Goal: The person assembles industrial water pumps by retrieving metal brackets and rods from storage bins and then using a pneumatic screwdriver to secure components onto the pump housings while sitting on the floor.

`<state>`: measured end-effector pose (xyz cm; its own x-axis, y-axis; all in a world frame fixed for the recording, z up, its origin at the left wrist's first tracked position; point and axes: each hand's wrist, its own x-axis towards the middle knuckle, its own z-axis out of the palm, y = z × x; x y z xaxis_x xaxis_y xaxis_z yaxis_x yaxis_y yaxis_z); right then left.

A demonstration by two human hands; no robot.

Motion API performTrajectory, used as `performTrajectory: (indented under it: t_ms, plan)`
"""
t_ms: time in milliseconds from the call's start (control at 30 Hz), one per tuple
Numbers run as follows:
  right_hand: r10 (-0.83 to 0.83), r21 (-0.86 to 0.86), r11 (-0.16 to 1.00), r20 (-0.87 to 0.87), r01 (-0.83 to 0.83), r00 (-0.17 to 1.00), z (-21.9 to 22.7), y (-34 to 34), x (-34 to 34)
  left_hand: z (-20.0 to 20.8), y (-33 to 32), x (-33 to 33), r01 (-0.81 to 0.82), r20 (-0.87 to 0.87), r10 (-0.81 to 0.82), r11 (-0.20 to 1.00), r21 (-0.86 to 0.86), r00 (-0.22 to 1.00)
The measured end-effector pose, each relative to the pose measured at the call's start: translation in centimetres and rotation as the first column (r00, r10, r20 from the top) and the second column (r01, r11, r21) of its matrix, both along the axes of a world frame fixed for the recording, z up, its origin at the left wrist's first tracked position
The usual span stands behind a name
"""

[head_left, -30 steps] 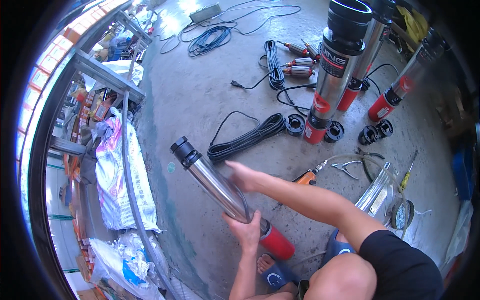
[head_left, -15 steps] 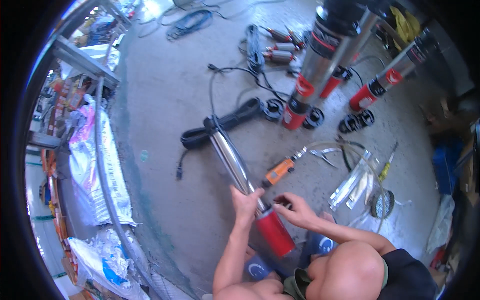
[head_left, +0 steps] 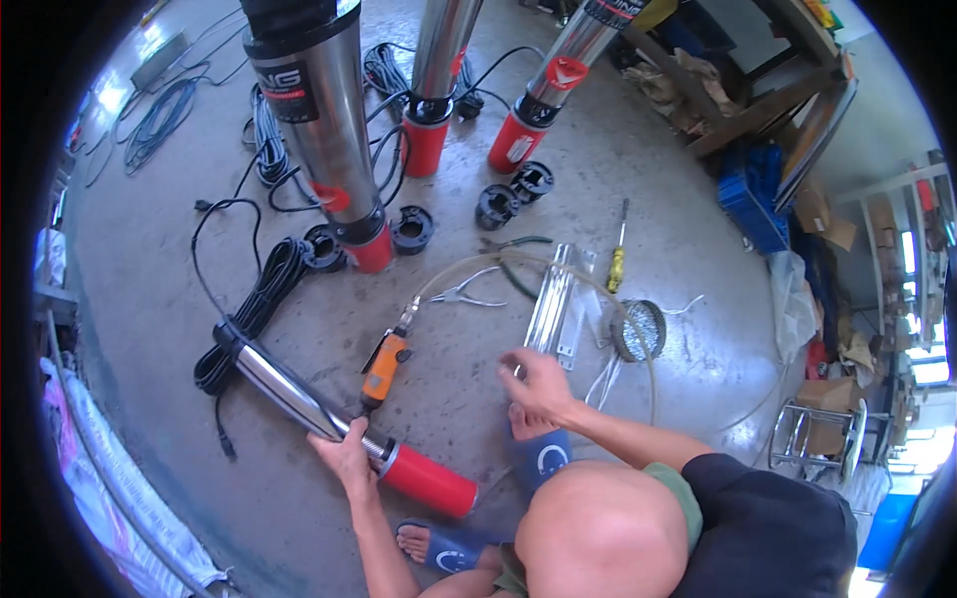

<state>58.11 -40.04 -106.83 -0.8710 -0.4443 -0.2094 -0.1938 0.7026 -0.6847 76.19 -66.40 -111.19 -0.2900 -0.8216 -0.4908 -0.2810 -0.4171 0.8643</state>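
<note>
A scuffed grey floor (head_left: 150, 259) is spreading across the workshop, and a printed white sack (head_left: 125, 488) is slumping at its left edge. Further in, a silver-and-red tube (head_left: 299, 396) is lying aslant, its black far end resting over a black cable bundle (head_left: 264, 309). The left hand (head_left: 346, 456) is wrapping closely around the silver part, just above the red end. An orange air tool (head_left: 381, 369) is lying just beside it, and behind, three upright tubes (head_left: 334, 149) are standing. The right hand (head_left: 536, 384) is hanging at the near end of some silver strips (head_left: 548, 309), fingers half curled. Farther right, a yellow screwdriver (head_left: 616, 267) is lying on the floor, a blue crate (head_left: 755, 199) is sitting by a wooden frame (head_left: 758, 130), and pale shelves (head_left: 897, 239) are lining the wall.

At the left, the sack is running out of view. The left hand is covering part of its tube, and the upper edge is cutting off the upright ones. The right fingers are hiding whether they are pinching or touching anything. Glare is blurring the shelves.
</note>
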Motion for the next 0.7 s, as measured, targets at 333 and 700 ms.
performTrajectory:
  t_ms: [333, 700]
  plan:
    - [-0.360, 0.392, 0.851, -0.048, 0.349, 0.932, -7.8, 9.8, -7.0, 0.1, 0.1, -0.5, -0.011, 0.072, 0.015, 0.998, -0.058, 0.997]
    - [-0.204, 0.569, 0.800, -0.042, 0.191, 0.978, 0.4, 8.3, -7.9, 1.7, -0.8, 1.2, 0.108, 0.194, -0.108, 0.994, 0.010, 0.975]
